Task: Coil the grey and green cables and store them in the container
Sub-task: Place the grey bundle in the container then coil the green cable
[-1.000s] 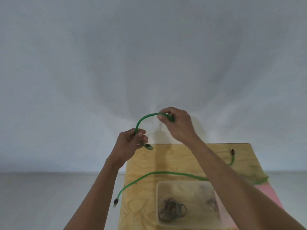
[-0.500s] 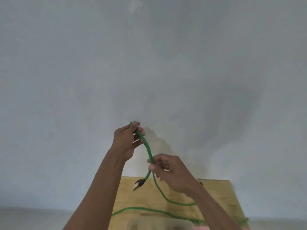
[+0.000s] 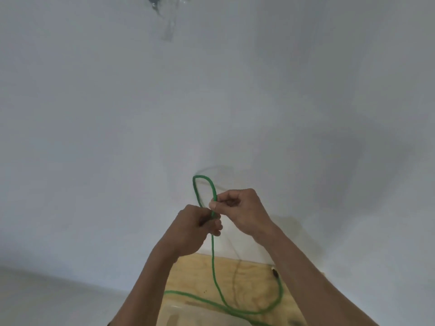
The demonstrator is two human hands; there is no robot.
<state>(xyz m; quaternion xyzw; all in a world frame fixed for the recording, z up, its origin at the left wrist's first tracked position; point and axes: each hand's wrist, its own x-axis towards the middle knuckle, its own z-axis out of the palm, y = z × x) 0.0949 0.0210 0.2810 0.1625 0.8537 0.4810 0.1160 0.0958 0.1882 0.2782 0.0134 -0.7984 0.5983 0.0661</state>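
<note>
Both hands are raised in front of a white wall and hold the green cable. My left hand is closed around the base of a small upright loop. My right hand pinches the loop's right strand between thumb and forefinger, just above the left hand. From the hands the cable hangs down to the wooden table and curves across it. One dark plug lies at the table's back right. Only the clear container's rim shows at the bottom edge; the grey cable is out of view.
The white wall fills most of the view. A blurred fixture shows at the top. The grey floor lies left of the table. My forearms cover the table's left and right parts.
The view tilted further up, so the container and grey cable dropped out of sight. My right hand rose from below the left hand to it, and a closed loop now stands above both hands.
</note>
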